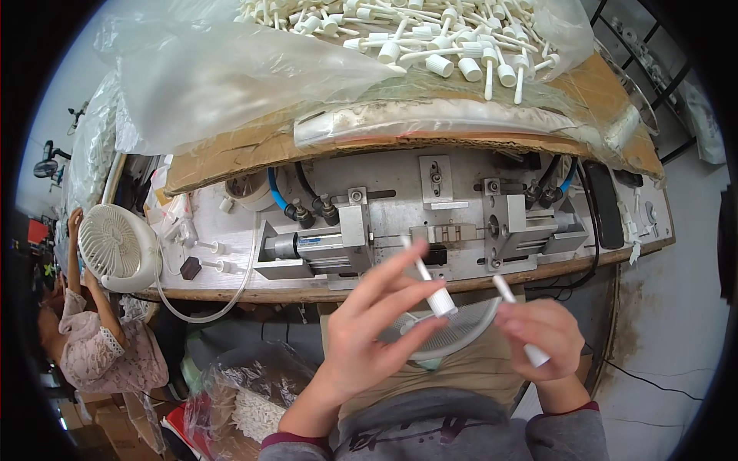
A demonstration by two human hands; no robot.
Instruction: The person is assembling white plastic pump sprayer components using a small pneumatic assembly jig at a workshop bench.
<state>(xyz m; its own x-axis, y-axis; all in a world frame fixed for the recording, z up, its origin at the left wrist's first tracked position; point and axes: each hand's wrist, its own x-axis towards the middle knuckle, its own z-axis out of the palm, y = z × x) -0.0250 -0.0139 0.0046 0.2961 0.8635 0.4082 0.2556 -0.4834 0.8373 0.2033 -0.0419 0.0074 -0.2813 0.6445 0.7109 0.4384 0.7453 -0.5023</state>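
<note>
My left hand (377, 323) is in front of the bench edge, fingers partly spread. Between its fingers and thumb is a white applicator cap (440, 302), ribbed, with a thin stem pointing up toward the metal fixture. My right hand (542, 338) is closed around a second white applicator cap (536, 355); its stem sticks out above the fingers, and the fist hides its middle. Just beyond both hands lies the fixture's small centre block (453, 233), between a left air cylinder (319, 250) and a right air cylinder (530, 230).
Many white stemmed caps (438, 65) are heaped on cardboard (231, 170) above the fixture. A white fan (119, 246) and loose parts stand at left, a dark phone (605, 203) at right. Below is a plastic bag (223, 376) of white pieces. Another person (115, 346) is far left.
</note>
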